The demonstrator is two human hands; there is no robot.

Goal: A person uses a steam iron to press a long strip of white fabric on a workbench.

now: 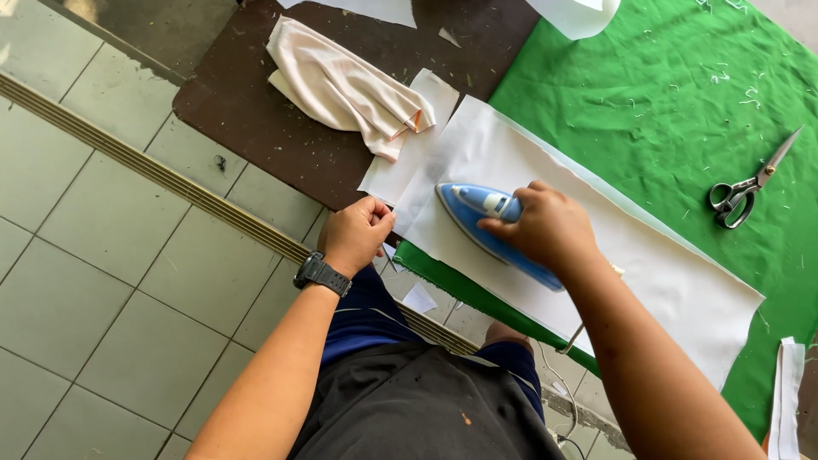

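While the right hand (545,226) closes around the handle of the blue iron (481,223), the iron rests flat on the white fabric strip (665,273), which lies over the green cloth (682,102). The left hand (356,234) pinches the strip's near corner beside the iron. The iron looks heavy and rigid, best held by its handle; the strip seems thin and soft.

Rear of blue iron (486,223) hidden under right hand (545,228), white strip (788,396) and white roll (578,13) cut off by frame edges
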